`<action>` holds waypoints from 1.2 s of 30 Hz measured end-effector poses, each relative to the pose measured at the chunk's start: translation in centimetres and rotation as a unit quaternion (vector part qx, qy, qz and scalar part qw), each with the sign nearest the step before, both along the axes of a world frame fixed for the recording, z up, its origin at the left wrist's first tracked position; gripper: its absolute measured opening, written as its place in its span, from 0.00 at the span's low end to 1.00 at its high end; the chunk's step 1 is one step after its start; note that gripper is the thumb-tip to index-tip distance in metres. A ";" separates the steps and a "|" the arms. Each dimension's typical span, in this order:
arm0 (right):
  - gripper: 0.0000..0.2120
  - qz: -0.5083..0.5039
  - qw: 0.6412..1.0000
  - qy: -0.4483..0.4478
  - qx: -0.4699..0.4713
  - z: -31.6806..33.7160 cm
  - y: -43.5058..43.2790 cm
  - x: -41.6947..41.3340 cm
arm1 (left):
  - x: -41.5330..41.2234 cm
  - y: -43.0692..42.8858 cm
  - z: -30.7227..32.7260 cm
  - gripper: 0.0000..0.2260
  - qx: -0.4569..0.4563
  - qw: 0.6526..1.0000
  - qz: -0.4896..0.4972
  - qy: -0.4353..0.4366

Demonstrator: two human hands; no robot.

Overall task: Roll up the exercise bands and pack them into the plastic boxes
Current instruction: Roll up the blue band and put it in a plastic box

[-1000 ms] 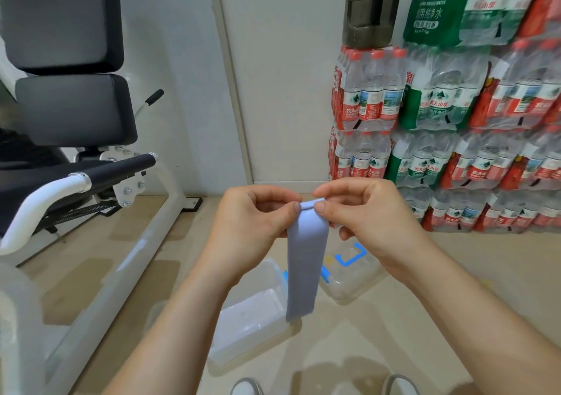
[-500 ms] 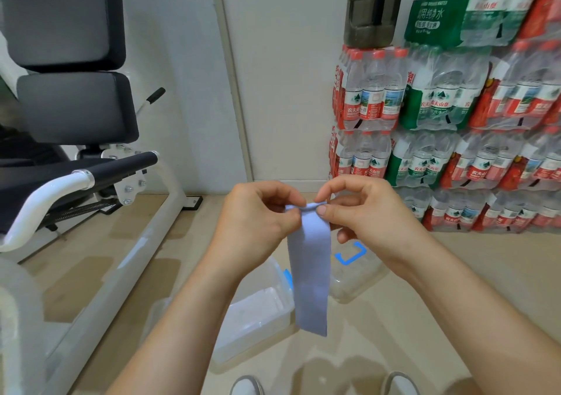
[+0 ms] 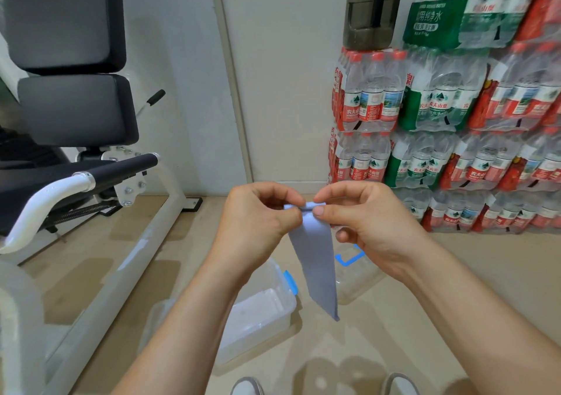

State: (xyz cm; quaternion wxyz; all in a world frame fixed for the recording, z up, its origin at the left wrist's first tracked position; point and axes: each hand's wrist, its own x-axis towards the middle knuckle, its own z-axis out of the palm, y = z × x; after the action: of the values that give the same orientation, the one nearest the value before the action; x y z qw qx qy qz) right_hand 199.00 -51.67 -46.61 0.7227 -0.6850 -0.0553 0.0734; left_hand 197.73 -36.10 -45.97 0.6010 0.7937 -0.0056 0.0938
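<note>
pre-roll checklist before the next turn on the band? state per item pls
1. Both hands pinch the top edge: left hand, right hand - ok.
2. Pale blue flat exercise band hangs free, clear of the floor - ok.
3. First fold started at the top - ok.
4. Roll tightness - cannot tell, fingers cover it.
5. Clear plastic box with blue latch open below - ok.
6. Second clear box open - cannot tell.

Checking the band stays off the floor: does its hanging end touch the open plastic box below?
Cannot tell. The one head view shows the band ending beside the box, with nothing to fix its height.
</note>
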 end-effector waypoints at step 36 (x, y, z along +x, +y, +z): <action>0.08 0.006 0.995 -0.010 0.102 -0.6 0.6 0.3 | -0.1 0.1 0.0 0.10 -0.020 0.999 -0.018 -0.043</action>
State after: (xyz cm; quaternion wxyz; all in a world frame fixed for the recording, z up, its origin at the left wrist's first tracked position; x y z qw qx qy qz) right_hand 199.27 -51.10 -47.19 0.7878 -0.6080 -0.0738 0.0648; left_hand 197.61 -35.96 -45.95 0.6173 0.7767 -0.0438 0.1176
